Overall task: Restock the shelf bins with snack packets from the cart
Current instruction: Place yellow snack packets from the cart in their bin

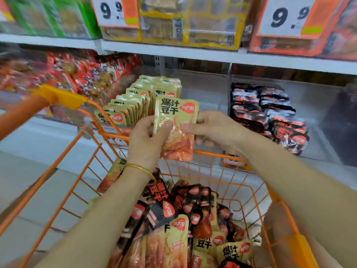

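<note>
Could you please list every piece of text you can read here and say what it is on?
"9.9": left price sign.
"9.9": right price sign.
"爆汁豆干": held yellow packet, gripped by left hand and right hand.
"爆汁": yellow packets in the shelf bin.
Too blurred to read: red oval logos, top-shelf boxes.

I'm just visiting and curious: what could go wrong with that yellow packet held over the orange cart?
The left hand and right hand pinch the yellow plastic snack packet; it might slip into the orange wire cart. The upright row of yellow packets looks full; pushing another in could topple some. Black packets in the next bin invite a mix-up.
</note>
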Action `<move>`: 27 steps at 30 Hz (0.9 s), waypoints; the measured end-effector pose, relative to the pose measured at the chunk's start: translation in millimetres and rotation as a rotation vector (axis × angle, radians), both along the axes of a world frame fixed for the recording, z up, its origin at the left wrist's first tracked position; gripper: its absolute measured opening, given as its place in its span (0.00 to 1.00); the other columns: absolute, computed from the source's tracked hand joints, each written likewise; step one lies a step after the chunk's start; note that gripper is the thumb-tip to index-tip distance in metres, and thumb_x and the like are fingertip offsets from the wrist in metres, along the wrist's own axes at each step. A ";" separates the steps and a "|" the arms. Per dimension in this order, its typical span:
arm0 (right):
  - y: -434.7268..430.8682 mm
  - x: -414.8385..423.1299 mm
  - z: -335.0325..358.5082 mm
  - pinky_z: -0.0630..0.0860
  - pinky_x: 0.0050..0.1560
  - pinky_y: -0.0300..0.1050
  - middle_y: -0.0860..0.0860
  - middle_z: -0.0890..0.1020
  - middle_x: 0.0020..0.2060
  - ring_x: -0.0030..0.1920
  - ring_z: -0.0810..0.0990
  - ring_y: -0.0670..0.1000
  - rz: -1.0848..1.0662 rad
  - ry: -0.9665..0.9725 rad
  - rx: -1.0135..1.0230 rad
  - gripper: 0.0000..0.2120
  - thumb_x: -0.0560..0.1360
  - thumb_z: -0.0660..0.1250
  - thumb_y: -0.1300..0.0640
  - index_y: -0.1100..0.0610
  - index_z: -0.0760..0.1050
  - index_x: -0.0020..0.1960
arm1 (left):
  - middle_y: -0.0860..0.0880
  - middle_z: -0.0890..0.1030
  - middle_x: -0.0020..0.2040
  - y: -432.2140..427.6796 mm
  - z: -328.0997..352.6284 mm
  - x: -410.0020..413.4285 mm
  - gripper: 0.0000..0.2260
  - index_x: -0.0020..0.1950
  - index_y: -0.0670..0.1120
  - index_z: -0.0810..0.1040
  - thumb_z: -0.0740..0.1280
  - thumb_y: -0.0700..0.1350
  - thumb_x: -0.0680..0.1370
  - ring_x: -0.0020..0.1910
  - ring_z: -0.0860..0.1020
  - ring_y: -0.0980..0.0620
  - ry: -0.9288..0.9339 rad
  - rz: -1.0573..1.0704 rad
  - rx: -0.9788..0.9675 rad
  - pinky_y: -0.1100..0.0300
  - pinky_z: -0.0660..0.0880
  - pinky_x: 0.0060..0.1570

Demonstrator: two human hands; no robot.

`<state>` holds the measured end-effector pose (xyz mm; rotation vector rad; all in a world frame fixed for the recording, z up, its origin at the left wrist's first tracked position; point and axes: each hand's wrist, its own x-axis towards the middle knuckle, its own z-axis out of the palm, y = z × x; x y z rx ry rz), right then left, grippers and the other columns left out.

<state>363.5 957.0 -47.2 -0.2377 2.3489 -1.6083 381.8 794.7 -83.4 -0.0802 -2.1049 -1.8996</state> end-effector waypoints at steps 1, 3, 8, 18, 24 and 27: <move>-4.7 -13.5 -2.2 0.60 0.22 0.33 0.50 0.79 0.34 0.26 0.71 0.43 -0.051 0.006 -0.048 0.04 0.74 0.69 0.52 0.52 0.79 0.43 | 0.52 0.79 0.48 -3.5 -1.4 -2.8 0.09 0.57 0.45 0.76 0.66 0.43 0.77 0.45 0.78 0.60 0.012 0.039 -0.052 0.66 0.75 0.45; -11.5 -47.1 -7.6 0.61 0.20 0.34 0.53 0.79 0.35 0.22 0.72 0.42 -0.209 0.031 -0.103 0.05 0.75 0.68 0.55 0.54 0.76 0.42 | 0.50 0.74 0.60 -12.5 -6.9 -8.7 0.19 0.68 0.45 0.69 0.65 0.46 0.78 0.60 0.72 0.54 0.011 0.125 -0.315 0.60 0.70 0.60; -32.9 -124.7 -48.1 0.75 0.22 0.38 0.55 0.78 0.26 0.17 0.74 0.43 -0.312 0.046 0.189 0.05 0.76 0.68 0.59 0.60 0.75 0.44 | 0.46 0.58 0.75 -20.9 -20.9 -13.0 0.23 0.74 0.47 0.61 0.58 0.51 0.80 0.75 0.53 0.48 -0.005 0.079 -1.053 0.53 0.50 0.74; -76.5 -186.0 -84.2 0.80 0.47 0.53 0.58 0.84 0.43 0.43 0.84 0.58 -0.497 0.217 0.389 0.16 0.69 0.74 0.53 0.61 0.77 0.52 | 0.40 0.73 0.66 -17.8 -34.6 -13.4 0.20 0.64 0.43 0.75 0.56 0.50 0.76 0.69 0.68 0.41 0.060 0.106 -1.138 0.44 0.55 0.69; -71.8 -172.1 -69.5 0.74 0.49 0.43 0.57 0.81 0.53 0.53 0.80 0.56 -0.494 0.177 0.362 0.23 0.69 0.75 0.52 0.62 0.74 0.58 | 0.41 0.73 0.67 -18.7 -34.4 -14.3 0.17 0.64 0.44 0.75 0.59 0.48 0.78 0.69 0.67 0.42 0.075 0.095 -1.113 0.45 0.55 0.70; -64.4 -132.8 -35.0 0.81 0.44 0.51 0.58 0.83 0.40 0.41 0.84 0.56 -0.383 0.206 0.272 0.09 0.71 0.73 0.60 0.60 0.73 0.41 | 0.41 0.74 0.65 -15.5 -29.8 -13.2 0.15 0.63 0.43 0.76 0.62 0.46 0.77 0.67 0.70 0.41 0.114 0.092 -1.068 0.44 0.58 0.69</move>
